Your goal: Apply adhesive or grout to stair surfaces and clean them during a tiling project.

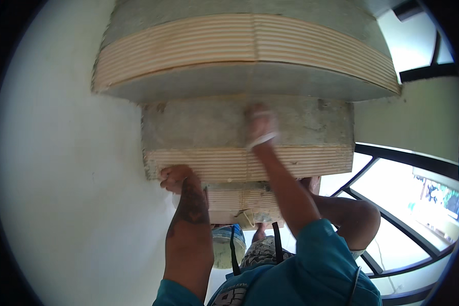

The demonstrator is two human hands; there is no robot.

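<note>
Close by the ribbed steps (214,162) stands a bucket (223,251).

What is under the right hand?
The grey step shows around the right hand, with a blurred white edge at its wrist; whatever else lies directly beneath is covered.

Beige striped tiles (214,163), grey concrete (204,125)

The left hand (177,178) rested at the left end of a ribbed tile strip (217,164); the blurred right hand (261,122) was over the grey tread (204,125) beyond. A bucket (222,255) was nearer.
</note>
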